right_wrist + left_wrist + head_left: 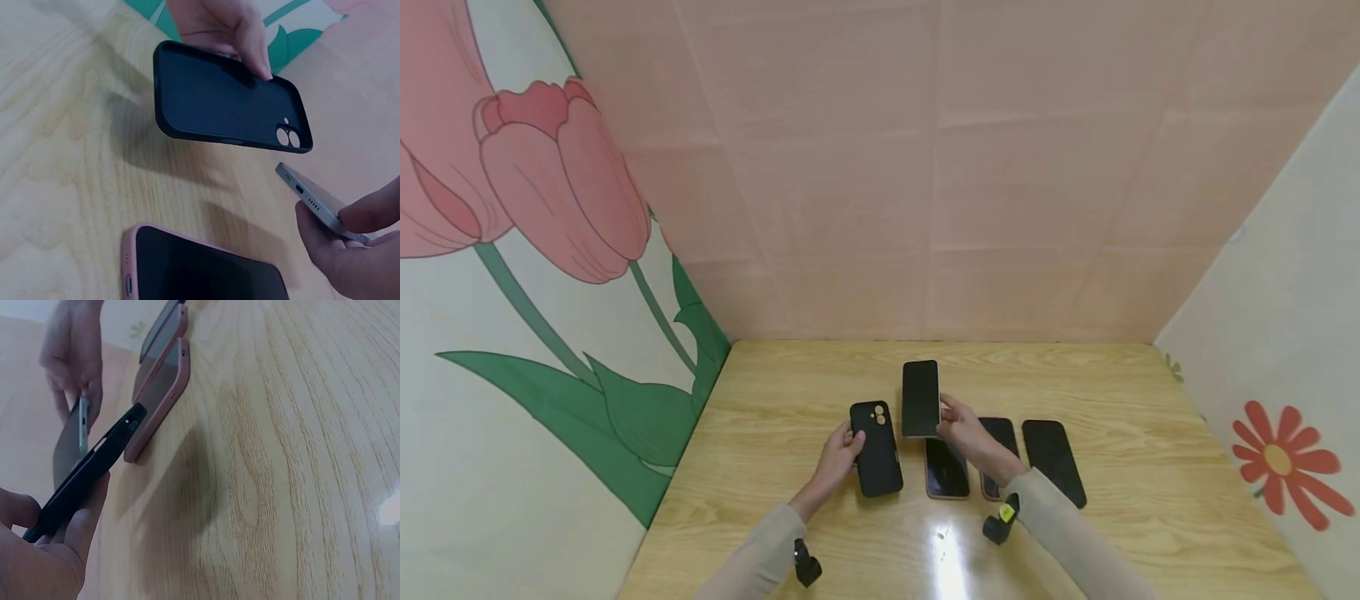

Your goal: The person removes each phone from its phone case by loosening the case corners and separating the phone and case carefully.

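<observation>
My left hand [838, 457] grips a black phone case [877, 458] by its left edge, thumb over the inner face. In the right wrist view the hollow of the case [219, 100] shows bare, with round camera holes at one end. To the right and farther back, my right hand [966, 432] pinches a phone [921, 392] near its lower right edge. The phone's dark screen faces up, and its pale metal end with a charging port [306, 192] shows in the right wrist view. Case and phone are held apart, both raised above the table.
On the wooden table [805, 375], a pink-cased phone [947, 479] lies just below the held phone. Another pink-edged phone [1000, 432] lies partly under my right forearm, with a black phone-shaped slab [1054, 462] right of it. A pink wall [925, 208] stands behind.
</observation>
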A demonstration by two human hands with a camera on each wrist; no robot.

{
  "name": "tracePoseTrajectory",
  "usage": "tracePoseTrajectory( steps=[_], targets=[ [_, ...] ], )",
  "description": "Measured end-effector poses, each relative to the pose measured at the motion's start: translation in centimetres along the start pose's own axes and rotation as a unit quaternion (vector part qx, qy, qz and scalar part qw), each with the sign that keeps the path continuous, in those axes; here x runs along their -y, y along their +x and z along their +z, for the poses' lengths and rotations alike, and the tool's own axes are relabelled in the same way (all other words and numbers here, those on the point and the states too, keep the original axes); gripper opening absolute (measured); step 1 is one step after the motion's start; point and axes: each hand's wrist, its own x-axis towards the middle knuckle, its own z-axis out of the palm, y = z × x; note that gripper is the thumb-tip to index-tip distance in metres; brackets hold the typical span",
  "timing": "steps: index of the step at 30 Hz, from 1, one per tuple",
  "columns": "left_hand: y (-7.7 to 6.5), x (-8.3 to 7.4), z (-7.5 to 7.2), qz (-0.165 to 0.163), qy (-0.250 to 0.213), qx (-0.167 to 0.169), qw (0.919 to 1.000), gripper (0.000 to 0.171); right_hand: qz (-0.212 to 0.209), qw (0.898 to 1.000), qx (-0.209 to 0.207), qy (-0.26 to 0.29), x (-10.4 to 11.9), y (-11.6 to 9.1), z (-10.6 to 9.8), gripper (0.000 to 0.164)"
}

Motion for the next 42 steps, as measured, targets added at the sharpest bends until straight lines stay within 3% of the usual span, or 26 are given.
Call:
tracePoseTrajectory(
  steps=[4, 9, 16, 24, 31, 37, 42],
  targets=[
    [0.1, 0.0, 0.0, 0.000, -0.001, 0.001, 1.0000, 0.041, 0.016, 1.000, -0.005, 0.015, 0.1, 0.7, -0.2, 0.060],
    [0.1, 0.1, 0.0, 0.004, -0.007, 0.006, 0.9999, 0.042, 0.036, 0.997, -0.046, 0.042, 0.1, 1.6, -0.1, 0.053],
    [0.1, 0.0, 0.0, -0.001, 0.002, 0.006, 1.0000, 0.041, 0.024, 0.992, -0.090, 0.087, 0.3, 2.9, -0.1, 0.048],
    [-0.2, 0.0, -0.2, 0.007, -0.001, 0.004, 1.0000, 0.038, 0.031, 0.993, -0.102, 0.049, 0.2, 4.9, 0.6, 0.049],
    [-1.6, -2.5, -0.2, -0.001, -0.010, 0.012, 0.9999, 0.036, 0.064, 0.991, -0.113, 0.041, 0.2, 6.2, 1.7, 0.050],
    [-0.5, -0.1, -0.3, -0.006, -0.007, 0.001, 1.0000, 0.040, 0.067, 0.990, -0.114, 0.046, -0.3, 7.3, 2.4, 0.051],
    [-0.9, 0.1, -0.5, 0.025, -0.006, 0.011, 0.9996, 0.047, 0.069, 0.990, -0.116, 0.031, -0.8, 7.7, 2.6, 0.051]
  ],
)
